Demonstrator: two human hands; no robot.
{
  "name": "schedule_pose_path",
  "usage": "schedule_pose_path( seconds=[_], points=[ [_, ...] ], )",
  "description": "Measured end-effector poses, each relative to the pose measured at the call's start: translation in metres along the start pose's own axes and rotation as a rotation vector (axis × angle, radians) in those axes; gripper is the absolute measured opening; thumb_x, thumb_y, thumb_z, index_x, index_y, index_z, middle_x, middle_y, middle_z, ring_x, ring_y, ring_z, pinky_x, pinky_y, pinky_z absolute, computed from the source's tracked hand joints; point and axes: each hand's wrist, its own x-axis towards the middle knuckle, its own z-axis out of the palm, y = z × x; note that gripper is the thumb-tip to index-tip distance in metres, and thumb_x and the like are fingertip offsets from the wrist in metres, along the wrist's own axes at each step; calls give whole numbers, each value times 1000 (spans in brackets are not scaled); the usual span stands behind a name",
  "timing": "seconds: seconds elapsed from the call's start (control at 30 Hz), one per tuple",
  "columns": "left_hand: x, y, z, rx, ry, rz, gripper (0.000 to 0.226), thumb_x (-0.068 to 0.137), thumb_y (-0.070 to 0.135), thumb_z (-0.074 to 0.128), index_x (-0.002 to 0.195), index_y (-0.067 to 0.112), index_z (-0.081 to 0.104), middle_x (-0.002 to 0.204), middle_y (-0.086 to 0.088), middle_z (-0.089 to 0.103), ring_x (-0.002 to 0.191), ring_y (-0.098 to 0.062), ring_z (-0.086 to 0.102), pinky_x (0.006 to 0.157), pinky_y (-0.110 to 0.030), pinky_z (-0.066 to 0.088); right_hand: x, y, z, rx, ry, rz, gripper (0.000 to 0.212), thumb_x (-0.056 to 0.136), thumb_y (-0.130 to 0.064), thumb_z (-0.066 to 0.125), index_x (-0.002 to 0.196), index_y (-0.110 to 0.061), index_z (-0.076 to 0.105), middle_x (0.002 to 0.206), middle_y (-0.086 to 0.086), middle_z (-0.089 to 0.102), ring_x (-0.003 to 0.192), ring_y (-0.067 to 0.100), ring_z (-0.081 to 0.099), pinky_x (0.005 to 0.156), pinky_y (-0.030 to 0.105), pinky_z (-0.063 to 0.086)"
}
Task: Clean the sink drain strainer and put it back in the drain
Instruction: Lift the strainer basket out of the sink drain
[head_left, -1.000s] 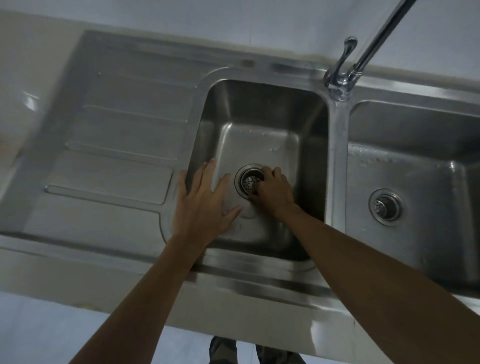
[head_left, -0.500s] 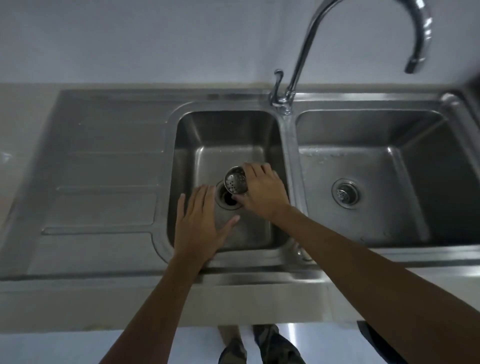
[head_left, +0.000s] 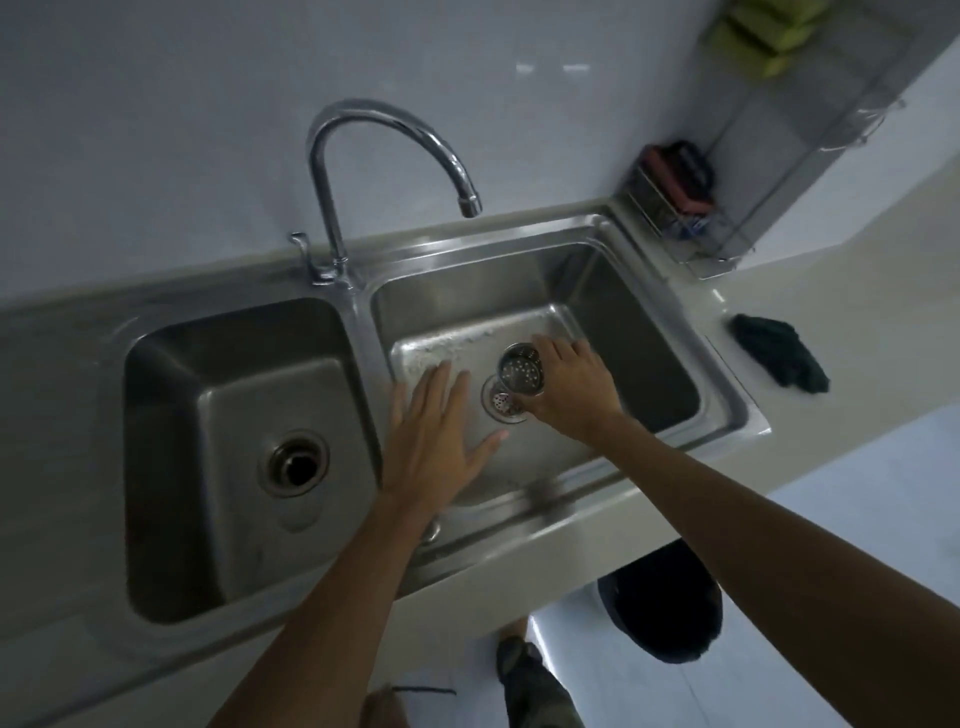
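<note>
Sink basin (head_left: 623, 332): right hand (head_left: 574, 387) grips strainer (head_left: 519, 369) (over drain (head_left: 501, 402)); left hand (head_left: 431, 436) splayed.

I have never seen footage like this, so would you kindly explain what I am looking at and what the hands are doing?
There is no machine here: a person wears one wide-angle camera on the head, looking down at their own two bare hands. Below is a steel double sink with a tall faucet. The right hand grips a perforated metal strainer, held just above the right basin's drain. The left hand is spread open with straight fingers over that basin's floor; I cannot tell whether it touches. The left basin's drain stands open, without a strainer. On the counter to the right lie a dark cloth and, in the corner, a wire rack.
</note>
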Motion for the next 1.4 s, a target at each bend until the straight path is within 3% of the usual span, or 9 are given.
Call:
schedule_pose_path(
  seconds=[0.2, 0.33, 0.5, 0.67, 0.77, 0.9, 1.0, 1.17, 1.4],
  points=[
    [42, 37, 59, 55, -81, 10, 93, 91, 81, 37, 157, 16, 35, 165, -11, 35, 152, -29, 32, 124, -58, 20, 19, 95, 61, -47, -185, 60, 85, 74, -67, 75, 136, -17, 46, 136, 11, 58, 123, 36, 53, 99, 46, 47],
    [59, 45, 102, 91, -192, -45, 92, 91, 78, 45, 159, 18, 32, 164, -10, 33, 151, -30, 30, 121, -55, 23, 40, 138, 106, -72, -337, 68, 80, 84, -64, 68, 141, -14, 45, 140, 15, 54, 127, 40, 50, 101, 49, 46],
    [62, 44, 130, 154, -294, -138, 90, 89, 83, 38, 153, 19, 36, 157, -5, 40, 145, -30, 36, 114, -47, 31, 60, 154, 128, -21, -471, 41, 81, 82, -57, 73, 144, -17, 40, 141, 12, 53, 129, 38, 49, 96, 51, 50],
    [61, 42, 139, 111, -271, -172, 87, 85, 79, 51, 146, 17, 48, 149, -6, 51, 136, -31, 47, 104, -48, 39, 63, 159, 133, -57, -575, 14, 87, 80, -56, 77, 144, -17, 35, 141, 13, 49, 128, 38, 50, 95, 50, 50],
    [66, 39, 143, 124, -266, -189, 87, 84, 80, 52, 145, 18, 49, 147, -6, 51, 135, -31, 48, 101, -48, 41, 69, 154, 132, -125, -514, -50, 89, 77, -64, 75, 143, -17, 38, 140, 14, 48, 128, 38, 48, 99, 51, 47],
    [74, 32, 149, 143, -292, -218, 89, 84, 82, 47, 148, 21, 44, 151, -5, 47, 137, -29, 45, 103, -48, 40, 90, 126, 134, -203, -360, -277, 72, 85, -64, 64, 139, -18, 52, 135, 13, 53, 123, 36, 49, 99, 47, 44],
    [78, 27, 157, 150, -316, -233, 90, 84, 83, 46, 150, 23, 39, 154, -4, 43, 140, -28, 42, 107, -48, 38, 105, 103, 147, -250, -456, -408, 61, 94, -57, 58, 138, -16, 59, 142, 17, 48, 129, 38, 43, 104, 46, 40],
    [85, 19, 166, 154, -317, -247, 90, 84, 83, 45, 150, 22, 38, 155, -6, 44, 139, -28, 43, 108, -49, 38, 115, 90, 172, -311, -634, -403, 63, 97, -59, 54, 137, -11, 62, 150, 23, 41, 136, 39, 37, 110, 47, 37],
    [86, 17, 173, 134, -315, -261, 91, 85, 85, 41, 151, 22, 37, 156, -7, 42, 140, -28, 42, 107, -48, 35, 121, 96, 171, -301, -583, -428, 62, 93, -62, 59, 133, -15, 66, 147, 22, 39, 133, 38, 38, 108, 46, 40]
  ],
)
